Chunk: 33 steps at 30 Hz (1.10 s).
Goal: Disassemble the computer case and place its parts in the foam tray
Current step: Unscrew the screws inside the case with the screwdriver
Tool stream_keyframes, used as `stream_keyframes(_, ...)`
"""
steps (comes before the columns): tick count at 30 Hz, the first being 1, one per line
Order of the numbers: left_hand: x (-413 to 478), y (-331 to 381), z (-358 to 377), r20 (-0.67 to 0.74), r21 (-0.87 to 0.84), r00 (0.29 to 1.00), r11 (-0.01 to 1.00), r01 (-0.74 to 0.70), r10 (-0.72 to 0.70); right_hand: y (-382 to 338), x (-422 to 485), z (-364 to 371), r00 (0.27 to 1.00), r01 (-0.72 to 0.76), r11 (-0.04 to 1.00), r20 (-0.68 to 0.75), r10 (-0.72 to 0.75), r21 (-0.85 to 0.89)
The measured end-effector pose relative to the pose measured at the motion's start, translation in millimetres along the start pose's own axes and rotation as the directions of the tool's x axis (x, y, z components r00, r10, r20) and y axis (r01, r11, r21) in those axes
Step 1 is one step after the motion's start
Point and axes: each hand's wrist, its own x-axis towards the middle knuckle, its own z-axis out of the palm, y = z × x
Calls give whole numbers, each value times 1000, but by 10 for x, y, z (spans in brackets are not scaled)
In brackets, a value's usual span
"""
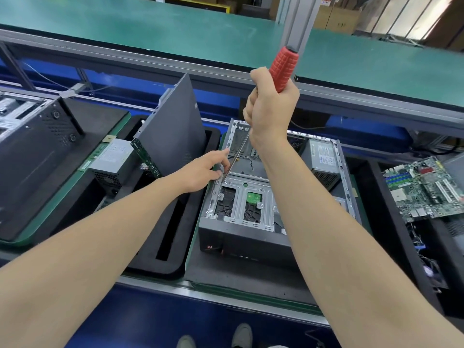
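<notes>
One screwdriver (283, 69); two cases (238, 237) (32, 159), seemingly.

A long green-matted bench (175, 28) runs from nine o'clock to three, edged by a grey aluminium rail (351, 100). A metal post (298, 21) rises at twelve, with cardboard boxes (336, 18) stacked at one o'clock. Blue panelling (150, 320) shows at six. The light is bright and even.

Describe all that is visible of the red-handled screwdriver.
The screwdriver has a red ribbed handle, seemingly plastic, with a dark end cap and a long thin metal shaft. It stands steeply tilted, handle up, tip down at the open computer case's left inner edge. The right hand grips the handle's lower part; the left hand seems to steady the shaft near the tip.
</notes>
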Motion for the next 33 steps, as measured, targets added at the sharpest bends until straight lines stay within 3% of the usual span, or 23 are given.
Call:
stream_keyframes(19, -29, 10, 11, -7, -32, 998, 997, -63, 63, 8, 32, 66, 999, 38, 998, 28, -36, -53)
stream_keyframes(33, 1, -60, 57, -14, -1, 994, 994, -107, 107, 60, -68, 104, 985, 84, 996, 151, -86, 18)
